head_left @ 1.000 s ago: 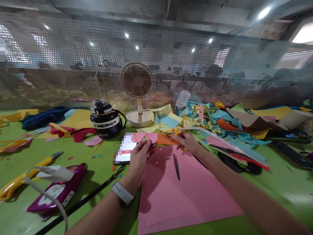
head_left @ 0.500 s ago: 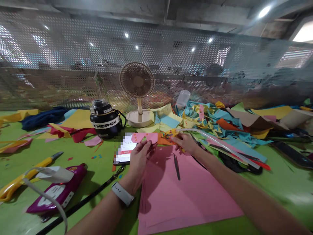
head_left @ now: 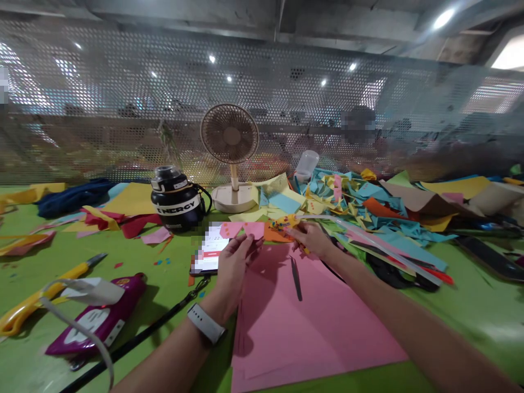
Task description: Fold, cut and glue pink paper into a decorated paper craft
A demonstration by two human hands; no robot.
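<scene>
My left hand (head_left: 234,263), with a pale watch strap at the wrist, pinches a small pink paper piece (head_left: 256,230) marked with orange dots. Just right of it, my right hand (head_left: 313,240) grips a small yellow object (head_left: 283,222) with a colourful print; its exact kind is unclear. An orange paper scrap (head_left: 275,236) shows below that object. Both hands hover over the far edge of a stack of pink sheets (head_left: 323,327). Dark tweezers (head_left: 296,279) lie on the stack. A lit phone (head_left: 208,259) is partly behind my left hand.
A desk fan (head_left: 230,134) and a black flask (head_left: 176,202) stand at the back. Cut paper scraps (head_left: 360,191) pile up at back right. On the left lie a yellow-handled cutter (head_left: 45,295), a purple packet (head_left: 98,322) with a white cable, and a black strap (head_left: 159,325).
The yellow object in my right hand has tilted and shifted very slightly. Both hands keep nearly the same place and hold.
</scene>
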